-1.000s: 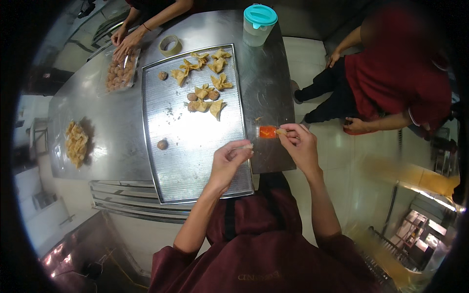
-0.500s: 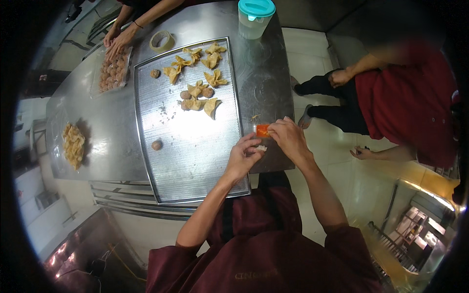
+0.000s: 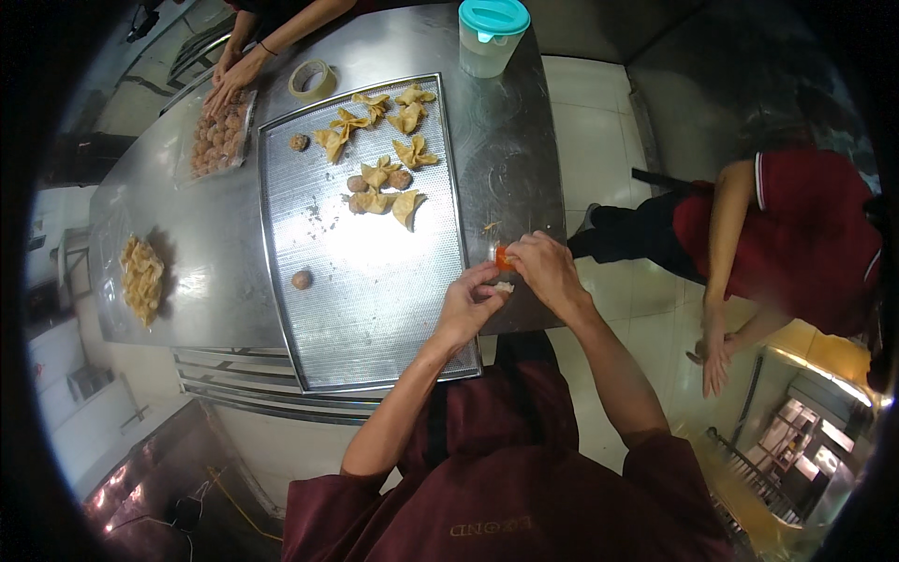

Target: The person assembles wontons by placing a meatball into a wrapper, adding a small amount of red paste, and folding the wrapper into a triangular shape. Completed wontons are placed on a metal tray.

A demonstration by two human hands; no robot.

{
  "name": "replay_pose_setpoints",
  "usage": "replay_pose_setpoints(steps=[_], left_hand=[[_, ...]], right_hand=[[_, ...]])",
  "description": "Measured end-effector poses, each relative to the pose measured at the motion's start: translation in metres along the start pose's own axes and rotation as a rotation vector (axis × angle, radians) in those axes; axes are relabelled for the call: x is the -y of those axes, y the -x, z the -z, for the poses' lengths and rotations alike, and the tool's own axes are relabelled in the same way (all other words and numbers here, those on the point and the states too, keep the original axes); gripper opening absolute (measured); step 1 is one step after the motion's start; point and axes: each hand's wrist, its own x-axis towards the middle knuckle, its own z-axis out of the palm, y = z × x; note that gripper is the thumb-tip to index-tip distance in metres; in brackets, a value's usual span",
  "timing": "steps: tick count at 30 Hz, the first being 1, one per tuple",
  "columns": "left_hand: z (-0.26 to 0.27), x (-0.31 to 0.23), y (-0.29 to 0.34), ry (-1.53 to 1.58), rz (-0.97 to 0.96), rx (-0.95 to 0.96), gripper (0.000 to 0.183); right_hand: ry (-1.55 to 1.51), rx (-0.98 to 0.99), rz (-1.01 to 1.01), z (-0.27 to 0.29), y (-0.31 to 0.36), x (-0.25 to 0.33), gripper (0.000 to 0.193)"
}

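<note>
At the table's near right edge, my two hands meet. My right hand has its fingers closed around a small orange-red piece with a pale left edge; most of it is hidden by the fingers. Between the thumb and fingers of my left hand is a small crumpled whitish piece, and its fingertips reach the orange-red piece. My left wrist lies over the corner of a metal mesh tray. On the tray are several folded yellow dough wrappers and several brown filling balls.
On the steel table are a bag of yellow pieces, a tape roll and a teal-lidded pitcher. A co-worker's hands touch a pack of meatballs. Another person stands right of the table.
The orange-red piece is now more covered by my right fingers, and my hands are slightly lower. The person at right has turned and moved lower, with both hands now close together.
</note>
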Motion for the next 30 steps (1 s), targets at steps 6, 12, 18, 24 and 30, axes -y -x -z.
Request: replay_pose_setpoints(steps=[6,12,18,24,30], left_hand=[[-0.002,0.001,0.000,0.023,0.048,-0.005,0.055],[0.001,0.003,-0.002,0.005,0.038,-0.013,0.057],[0.004,0.005,0.002,0.024,0.020,0.001,0.058],[0.008,-0.018,0.014,-0.008,-0.027,0.010,0.057],[0.024,-0.058,0.050,0.102,-0.050,-0.008,0.053]], right_hand=[[-0.147,-0.072,0.009,-0.011,0.000,-0.001,0.016],[-0.402,-0.042,-0.136,-0.002,0.003,0.000,0.024],[-0.539,-0.027,-0.312,0.016,0.012,0.009,0.025],[-0.629,-0.087,-0.369,0.021,0.024,0.007,0.023],[-1.128,-0.112,-0.420,0.046,0.042,0.021,0.030]])
